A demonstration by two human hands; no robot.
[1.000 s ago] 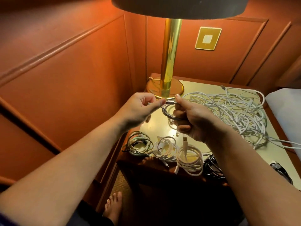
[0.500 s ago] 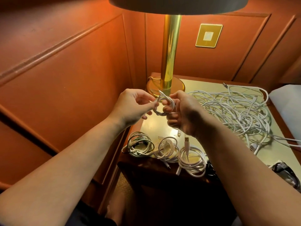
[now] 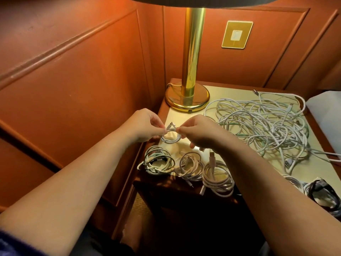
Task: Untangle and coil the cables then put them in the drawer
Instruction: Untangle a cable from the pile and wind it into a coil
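Note:
A small coiled white cable (image 3: pixel 170 139) hangs just above the nightstand top (image 3: pixel 313 169), near its left side. My left hand (image 3: pixel 145 125) pinches the coil's upper left. My right hand (image 3: pixel 198 133) pinches its upper right. One plug end sticks up between my fingertips. Three finished coils lie along the front edge: a greenish-white coil (image 3: pixel 159 162), a pale pink coil (image 3: pixel 190 166) and a white coil (image 3: pixel 217 177). A big tangle of white cables (image 3: pixel 262 129) covers the back right of the top. No drawer shows in the frame.
A brass lamp (image 3: pixel 187 97) stands at the back left corner, its shade overhead. A dark coiled cable (image 3: pixel 323 194) lies at the front right edge. Wood-panelled walls close the left and back. A white pillow (image 3: pixel 326 111) lies to the right.
Both hands have come down toward the tabletop with the small coil. The coil now hangs below my fingertips, which pinch it from the top.

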